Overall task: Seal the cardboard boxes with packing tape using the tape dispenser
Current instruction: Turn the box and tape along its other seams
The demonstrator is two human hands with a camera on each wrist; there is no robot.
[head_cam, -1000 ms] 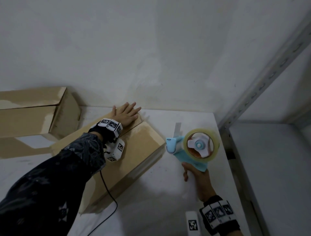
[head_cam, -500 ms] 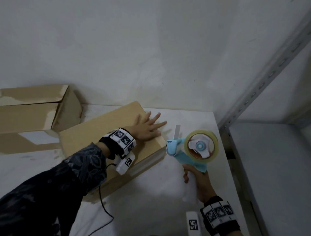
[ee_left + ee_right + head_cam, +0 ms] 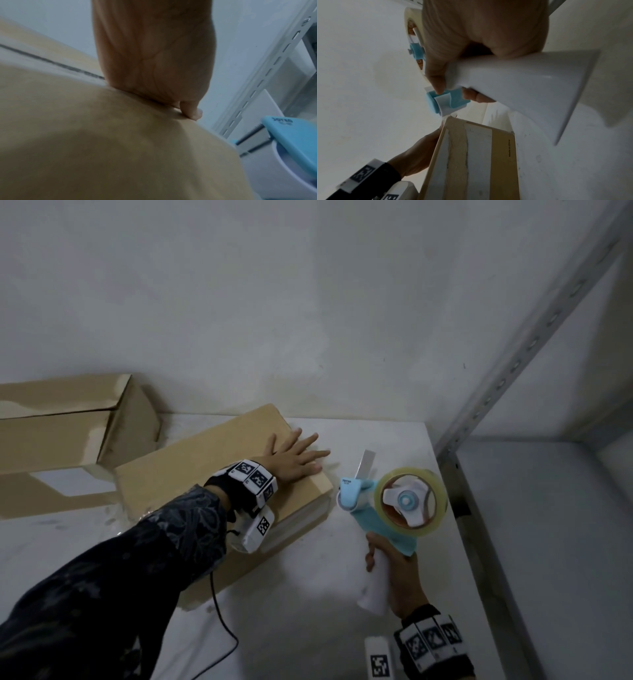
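A long flat cardboard box [image 3: 191, 474] lies on the white table [image 3: 308, 594]. My left hand [image 3: 294, 455] presses flat on its right end with fingers spread, some reaching past the edge. In the left wrist view the palm [image 3: 154, 60] rests on the box top [image 3: 102, 148]. My right hand [image 3: 394, 570] grips the white handle of a blue tape dispenser [image 3: 394, 501] with a clear tape roll, held just right of the box. A tape tail [image 3: 365, 462] sticks up from its head. The right wrist view shows the handle [image 3: 530, 83] and the box's taped side [image 3: 479, 155].
A second cardboard box [image 3: 68, 422] stands at the back left against the white wall, with a flat cardboard piece [image 3: 41, 498] beside it. A grey slotted metal shelf upright [image 3: 513, 371] rises at the right, with a shelf board [image 3: 548, 525] beyond the table's right edge.
The box has swung and slid towards the right under my left hand, which moved from its far edge to its right end. The dispenser has barely moved.
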